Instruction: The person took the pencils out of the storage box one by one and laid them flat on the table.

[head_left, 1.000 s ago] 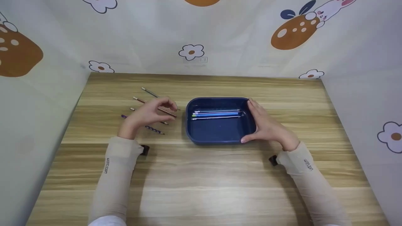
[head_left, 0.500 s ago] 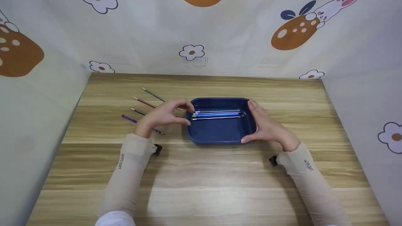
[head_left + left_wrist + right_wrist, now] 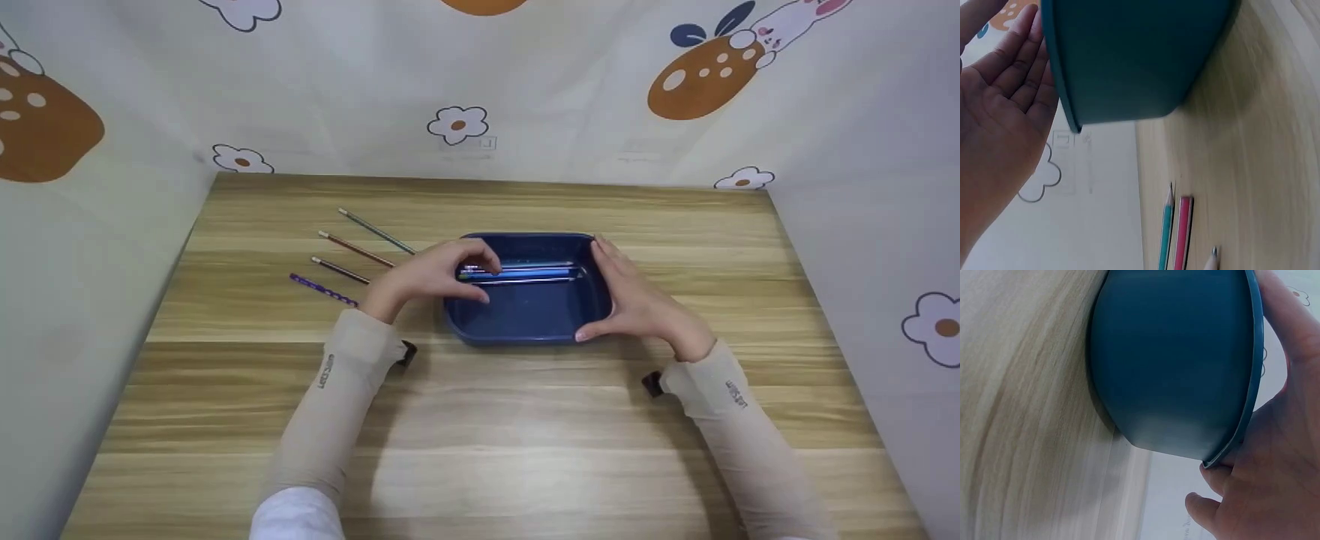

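Note:
A dark blue plastic bin (image 3: 525,315) sits mid-table with several pencils (image 3: 536,272) lying lengthwise in it, their left ends partly covered by my left hand (image 3: 431,274). That hand hovers over the bin's left end, thumb and fingers apart, with nothing between them. Around the bin's right end my right hand (image 3: 641,304) holds the rim, thumb at the near corner and fingers at the far one. Left of the bin lie a teal pencil (image 3: 379,232), a reddish pencil (image 3: 356,249), a dark pencil (image 3: 339,268) and a purple patterned pencil (image 3: 322,289), some partly behind the left hand.
The wood-grain table (image 3: 495,435) is bounded at the back and both sides by a pale patterned curtain (image 3: 555,105). Beige sleeves cover both forearms, and a small black camera (image 3: 652,384) sits at each wrist.
My left hand has moved right, from above the loose pencils to over the bin's left end, uncovering more of those pencils. My right hand and the bin have stayed put.

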